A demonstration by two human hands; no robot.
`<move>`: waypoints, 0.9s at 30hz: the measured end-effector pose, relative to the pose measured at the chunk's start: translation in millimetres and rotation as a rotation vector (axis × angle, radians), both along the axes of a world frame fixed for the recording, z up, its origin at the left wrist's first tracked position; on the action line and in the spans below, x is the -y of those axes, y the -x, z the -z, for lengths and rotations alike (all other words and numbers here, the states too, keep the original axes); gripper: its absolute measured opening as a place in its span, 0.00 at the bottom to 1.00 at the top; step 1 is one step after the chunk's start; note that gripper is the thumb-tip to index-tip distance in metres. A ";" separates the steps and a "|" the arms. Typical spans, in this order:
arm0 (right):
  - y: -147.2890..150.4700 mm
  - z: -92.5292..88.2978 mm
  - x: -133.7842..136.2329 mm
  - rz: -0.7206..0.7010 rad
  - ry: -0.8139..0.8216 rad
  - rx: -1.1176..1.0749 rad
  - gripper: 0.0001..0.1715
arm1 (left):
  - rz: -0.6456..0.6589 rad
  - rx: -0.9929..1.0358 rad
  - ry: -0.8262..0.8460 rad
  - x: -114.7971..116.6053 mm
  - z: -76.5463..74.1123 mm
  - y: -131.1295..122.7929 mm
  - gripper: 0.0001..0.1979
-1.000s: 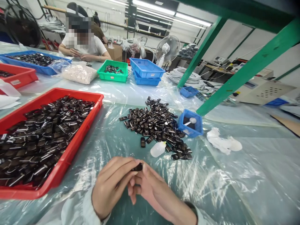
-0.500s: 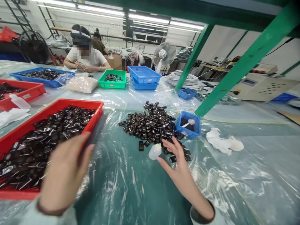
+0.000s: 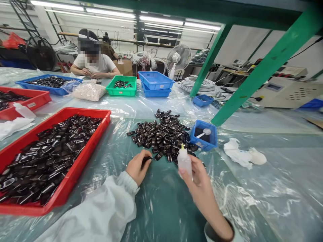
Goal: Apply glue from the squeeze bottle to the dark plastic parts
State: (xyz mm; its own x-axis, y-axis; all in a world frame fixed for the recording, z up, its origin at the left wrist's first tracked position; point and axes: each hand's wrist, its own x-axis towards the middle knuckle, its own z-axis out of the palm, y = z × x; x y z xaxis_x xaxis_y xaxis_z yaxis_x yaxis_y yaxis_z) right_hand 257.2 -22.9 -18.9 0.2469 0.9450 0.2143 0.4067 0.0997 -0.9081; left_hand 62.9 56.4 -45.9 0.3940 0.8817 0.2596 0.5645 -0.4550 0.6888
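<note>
Bottle (image 3: 184, 160) upright in right hand (image 3: 200, 176) (dark piece (image 3: 146, 160) in left hand (image 3: 136, 168)).

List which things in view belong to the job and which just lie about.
Likely the job:
bottle in right hand
dark part in left hand
heap of dark parts
near red tray

Likely lying about:
white wad
stacked blue trays
white fan
</note>
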 end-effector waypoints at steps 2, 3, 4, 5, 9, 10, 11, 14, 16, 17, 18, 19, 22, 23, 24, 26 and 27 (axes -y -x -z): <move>-2.4 -3.0 5.0 0.063 -0.011 -0.039 0.21 | 0.004 0.047 0.037 10.9 2.0 12.2 0.09; -2.1 -4.2 8.6 0.075 -0.002 -0.052 0.22 | -0.005 0.055 0.054 16.1 2.4 18.2 0.10; -0.8 -5.0 13.0 0.074 0.018 -0.062 0.22 | -0.018 0.053 0.071 20.7 2.2 23.6 0.11; 1.7 -5.5 18.0 0.063 0.045 -0.073 0.22 | -0.034 0.044 0.087 24.6 1.5 28.2 0.12; 17.9 -6.3 37.7 0.026 0.132 -0.167 0.17 | -0.069 0.004 0.143 32.5 -3.2 35.8 0.09; 21.4 -6.6 40.9 0.030 0.140 -0.186 0.17 | -0.070 0.000 0.150 32.9 -4.0 35.7 0.08; 24.1 -7.0 42.9 0.030 0.144 -0.197 0.17 | -0.070 -0.003 0.154 33.0 -4.5 35.2 0.06; 26.6 -8.5 44.2 0.040 0.139 -0.208 0.17 | -0.060 -0.013 0.149 32.7 -3.9 34.0 0.05; 25.5 -9.3 43.3 0.040 0.131 -0.206 0.17 | -0.049 -0.015 0.142 33.1 -2.9 34.6 0.04; 24.8 -9.5 43.0 0.039 0.131 -0.202 0.17 | -0.043 -0.014 0.138 33.6 -2.8 35.2 0.04; 24.3 -9.7 43.0 0.039 0.132 -0.198 0.17 | -0.037 -0.009 0.135 34.2 -3.2 36.0 0.04; 23.9 -9.8 43.2 0.042 0.138 -0.198 0.17 | -0.030 -0.001 0.129 35.0 -4.0 37.0 0.05; 24.0 -10.5 44.6 0.060 0.159 -0.221 0.16 | 0.017 0.049 0.099 37.9 -9.2 39.4 0.10; 24.1 -10.8 45.0 0.062 0.158 -0.233 0.16 | 0.043 0.072 0.085 38.8 -11.2 40.0 0.12; 24.2 -11.1 45.2 0.062 0.154 -0.243 0.16 | 0.073 0.095 0.072 39.6 -12.9 40.5 0.15; 24.2 -11.8 45.2 0.055 0.141 -0.253 0.17 | 0.132 0.137 0.050 40.9 -15.0 41.3 0.17; 24.1 -12.1 45.1 0.052 0.135 -0.253 0.18 | 0.158 0.163 0.046 41.4 -15.2 41.6 0.17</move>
